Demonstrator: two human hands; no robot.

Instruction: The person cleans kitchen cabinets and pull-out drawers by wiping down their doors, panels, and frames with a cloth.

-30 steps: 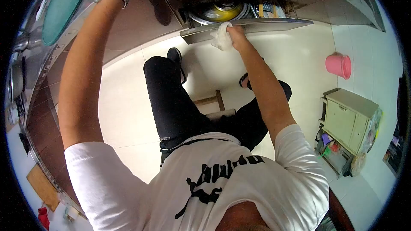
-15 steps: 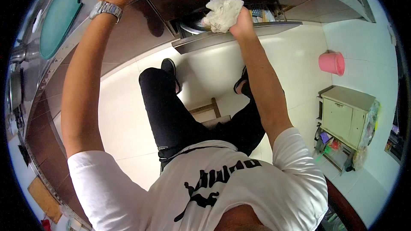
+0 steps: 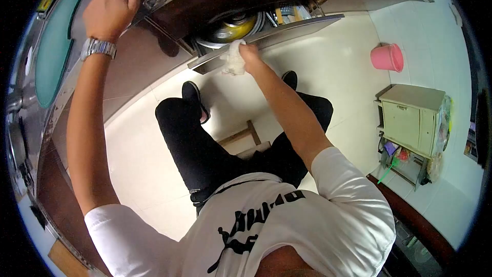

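Observation:
My right hand (image 3: 249, 57) is closed around a crumpled white cloth (image 3: 234, 59), which lies against the front panel of the pulled-out drawer (image 3: 302, 26). Behind that panel, a round shiny lid or pan (image 3: 225, 33) with a yellow reflection sits in the drawer's left part. Narrow items, some yellow and white, fill its right part. Up at the metal counter edge, my left hand (image 3: 108, 13), with a steel watch (image 3: 98, 48) on its wrist, has its fingers curled in. What they may hold is hidden.
A teal board (image 3: 57, 46) lies on the counter at left. Between my legs is a wooden stool (image 3: 241, 136). On the right are a pink bucket (image 3: 387, 57) and a pale green cabinet (image 3: 410, 120) with plastic bags hung on it.
My right hand has brought the cloth from above the drawer's inside down and left to its front panel, uncovering the round lid or pan. The view has shifted, and my left hand appears further left.

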